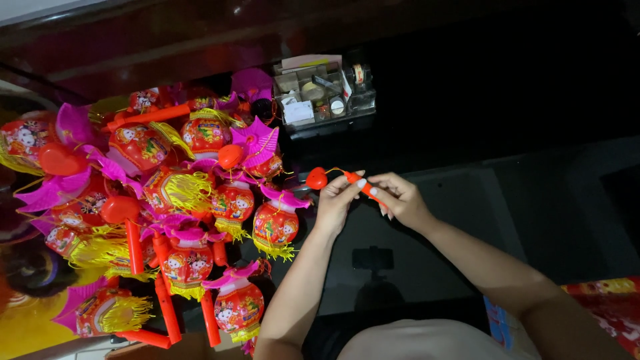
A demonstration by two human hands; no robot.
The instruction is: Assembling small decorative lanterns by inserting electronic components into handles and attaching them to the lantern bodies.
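Both my hands meet over a dark glossy table. My left hand pinches the front part of a thin red-orange stick, near its red heart-shaped tip. My right hand grips the same stick further back. A thin yellow string loops between the heart and the stick. Just left of my hands lies a heap of red toy lanterns with pink paper fans, yellow tassels and red handles.
A clear plastic organiser box with small jars and tape rolls stands behind the lantern heap. A red patterned sheet lies at the lower right. A yellow surface shows at the lower left. The table reflects a small dark device.
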